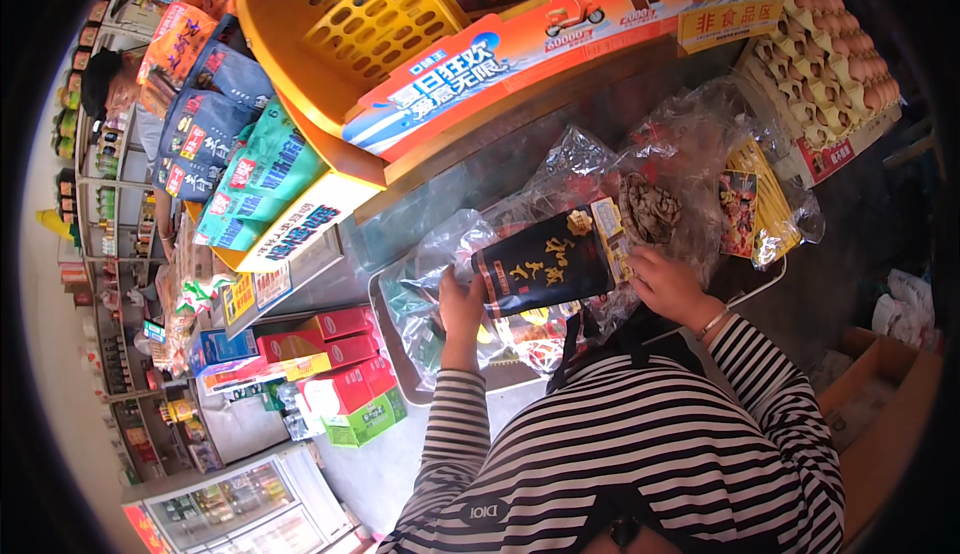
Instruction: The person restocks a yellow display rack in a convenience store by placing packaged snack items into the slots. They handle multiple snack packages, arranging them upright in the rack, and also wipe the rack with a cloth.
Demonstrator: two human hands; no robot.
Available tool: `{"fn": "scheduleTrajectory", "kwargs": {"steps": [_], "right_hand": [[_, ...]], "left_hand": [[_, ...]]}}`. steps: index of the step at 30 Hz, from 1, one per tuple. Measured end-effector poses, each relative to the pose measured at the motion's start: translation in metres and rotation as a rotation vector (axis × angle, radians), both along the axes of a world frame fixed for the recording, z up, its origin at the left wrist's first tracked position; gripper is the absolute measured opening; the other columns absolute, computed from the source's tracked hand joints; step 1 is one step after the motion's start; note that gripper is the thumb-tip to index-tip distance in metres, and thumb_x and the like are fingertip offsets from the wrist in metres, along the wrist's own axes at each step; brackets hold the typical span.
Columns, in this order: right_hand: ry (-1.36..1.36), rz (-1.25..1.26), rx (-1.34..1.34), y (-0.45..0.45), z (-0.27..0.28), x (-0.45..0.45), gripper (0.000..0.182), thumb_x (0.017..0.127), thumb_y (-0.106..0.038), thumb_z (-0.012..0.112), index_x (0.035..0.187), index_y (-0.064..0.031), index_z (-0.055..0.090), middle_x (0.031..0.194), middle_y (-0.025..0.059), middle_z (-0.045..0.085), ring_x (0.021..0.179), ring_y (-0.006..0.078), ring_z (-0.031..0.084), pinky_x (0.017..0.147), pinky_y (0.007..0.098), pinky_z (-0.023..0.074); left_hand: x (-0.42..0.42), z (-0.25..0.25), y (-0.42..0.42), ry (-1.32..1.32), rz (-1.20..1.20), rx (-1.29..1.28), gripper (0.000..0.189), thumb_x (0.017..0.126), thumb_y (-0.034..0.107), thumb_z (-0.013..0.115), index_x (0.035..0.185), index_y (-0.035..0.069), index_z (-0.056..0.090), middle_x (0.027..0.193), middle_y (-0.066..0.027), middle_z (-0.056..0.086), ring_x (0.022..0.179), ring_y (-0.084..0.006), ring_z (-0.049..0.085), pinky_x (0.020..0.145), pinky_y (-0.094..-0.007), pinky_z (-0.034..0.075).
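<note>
A flat black packet with gold writing (547, 263) lies between my two hands, on top of clear plastic bags (577, 164). My left hand (460, 305) holds its left end, thumb and fingers at the edge. At its right end, by a pale printed strip (613, 237), are the fingers of my right hand (667, 284). A dark brown crumpled item (651, 209) shows in the plastic just beyond my right hand. Further right, a yellow striped packet (771, 201) sits in clear wrap. Below the black packet, colourful small packages (541, 329) show through the plastic.
A yellow display stand with a printed orange banner (517, 51) runs across the top. Green snack pouches (262, 179) stand at its left. Stacked egg trays (832, 73) are at upper right. Red boxes (349, 381) lie lower left, a cardboard box (885, 396) lower right. A person (120, 88) is at far left.
</note>
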State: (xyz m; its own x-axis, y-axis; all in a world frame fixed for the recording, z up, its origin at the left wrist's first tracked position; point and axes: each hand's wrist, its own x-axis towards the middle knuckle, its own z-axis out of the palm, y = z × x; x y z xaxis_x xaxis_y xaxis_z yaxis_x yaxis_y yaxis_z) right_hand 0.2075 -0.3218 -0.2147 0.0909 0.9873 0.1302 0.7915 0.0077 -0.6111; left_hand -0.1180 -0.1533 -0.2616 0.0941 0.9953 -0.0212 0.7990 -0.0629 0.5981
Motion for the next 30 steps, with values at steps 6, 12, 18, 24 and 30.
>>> {"fn": "scheduleTrajectory", "kwargs": {"steps": [6, 12, 18, 24, 30], "right_hand": [[0.373, -0.131, -0.259, -0.008, -0.044, -0.015, 0.020, 0.078, -0.019, 0.061, 0.093, -0.0057, 0.063, 0.079, 0.0129, 0.063, 0.072, 0.0296, 0.062, 0.063, 0.0340, 0.0491], [0.708, -0.196, -0.343, -0.022, -0.107, -0.027, 0.027, 0.081, -0.013, 0.060, 0.105, 0.0004, 0.060, 0.088, 0.0083, 0.063, 0.074, 0.0131, 0.058, 0.068, 0.0274, 0.0468], [0.761, -0.289, -0.254, -0.019, -0.105, -0.034, 0.021, 0.081, -0.015, 0.060, 0.096, 0.0006, 0.061, 0.079, 0.0098, 0.062, 0.072, 0.0181, 0.060, 0.065, 0.0288, 0.0468], [1.188, -0.416, -0.482, -0.022, -0.063, -0.026, 0.023, 0.086, -0.019, 0.056, 0.098, 0.0002, 0.059, 0.083, 0.0049, 0.060, 0.075, 0.0139, 0.058, 0.061, 0.0258, 0.0458], [1.607, -0.261, -0.124, -0.003, 0.020, -0.042, 0.039, 0.087, -0.014, 0.058, 0.122, -0.0033, 0.043, 0.105, 0.0041, 0.054, 0.089, 0.0119, 0.056, 0.064, 0.0225, 0.0479]], "left_hand": [[0.008, -0.017, 0.007, -0.743, 0.206, -0.708, 0.042, 0.081, 0.030, 0.064, 0.109, 0.002, 0.052, 0.091, -0.0081, 0.060, 0.076, -0.0179, 0.061, 0.058, -0.0351, 0.052], [0.036, 0.007, 0.006, -0.711, 0.239, -0.714, 0.035, 0.079, 0.016, 0.067, 0.105, -0.004, 0.056, 0.086, -0.0067, 0.061, 0.070, -0.0152, 0.061, 0.058, -0.0254, 0.048], [0.022, 0.005, 0.002, -0.892, 0.213, -0.679, 0.029, 0.081, 0.012, 0.062, 0.106, -0.001, 0.055, 0.091, -0.0086, 0.063, 0.075, -0.0178, 0.063, 0.067, -0.0284, 0.052], [0.010, 0.035, -0.016, -1.274, 0.063, -0.679, 0.047, 0.082, 0.014, 0.063, 0.123, 0.001, 0.044, 0.106, -0.0080, 0.058, 0.089, -0.0178, 0.061, 0.072, -0.0292, 0.052], [0.026, 0.045, -0.030, -1.465, -0.075, -0.648, 0.068, 0.074, 0.021, 0.073, 0.131, 0.010, 0.037, 0.102, -0.0034, 0.060, 0.093, -0.0188, 0.060, 0.083, -0.0356, 0.051]]}}
